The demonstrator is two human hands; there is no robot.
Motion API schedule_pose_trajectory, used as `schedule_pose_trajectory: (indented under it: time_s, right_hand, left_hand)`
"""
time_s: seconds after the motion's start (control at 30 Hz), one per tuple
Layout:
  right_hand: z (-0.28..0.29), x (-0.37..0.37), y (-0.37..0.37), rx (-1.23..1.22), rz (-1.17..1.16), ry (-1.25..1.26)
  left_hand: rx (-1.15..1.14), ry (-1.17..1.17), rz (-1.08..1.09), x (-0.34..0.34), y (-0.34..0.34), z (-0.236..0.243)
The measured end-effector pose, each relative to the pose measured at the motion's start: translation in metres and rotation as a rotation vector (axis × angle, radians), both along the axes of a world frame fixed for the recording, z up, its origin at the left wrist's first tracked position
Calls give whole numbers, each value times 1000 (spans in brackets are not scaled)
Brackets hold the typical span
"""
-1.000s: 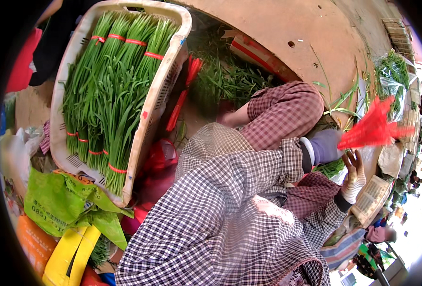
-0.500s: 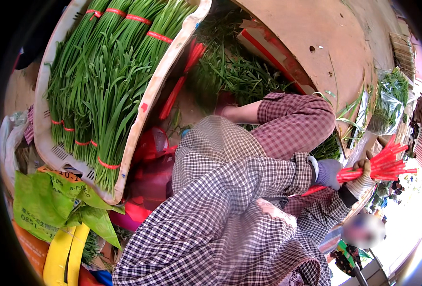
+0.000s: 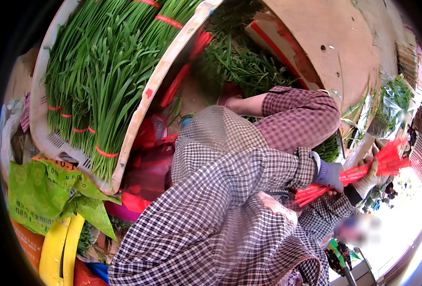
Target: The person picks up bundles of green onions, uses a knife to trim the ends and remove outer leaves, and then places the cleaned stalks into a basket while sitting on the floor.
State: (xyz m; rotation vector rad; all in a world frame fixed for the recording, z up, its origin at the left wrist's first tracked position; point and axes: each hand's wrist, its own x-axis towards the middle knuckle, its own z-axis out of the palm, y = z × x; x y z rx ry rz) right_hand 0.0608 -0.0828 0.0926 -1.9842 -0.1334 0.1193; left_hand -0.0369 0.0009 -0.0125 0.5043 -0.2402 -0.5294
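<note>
Holding red strips (image 3: 350, 175) out at our right: left hand (image 3: 329, 177) clamped nearer lower-left end, right hand (image 3: 367, 180) wrapped around nearer upper-right end; long axis slants across our grip.

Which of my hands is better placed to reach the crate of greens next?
Probably your left hand: it is nearer the crate, while your right hand is farther off. Both hold the red strips, so the left would likely need to let go first.
</note>
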Motion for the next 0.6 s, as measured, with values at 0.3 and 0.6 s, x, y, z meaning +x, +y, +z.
schedule_pose_trajectory:
  time_s: [0.3, 0.6]
  right_hand:
    - [-21, 18, -20, -307, 20, -77]
    - [-19, 12, -36, -154, 53, -50]
  left_hand:
    - [242, 99, 489, 16, -9, -22]
    - [217, 365, 302, 35, 5, -39]
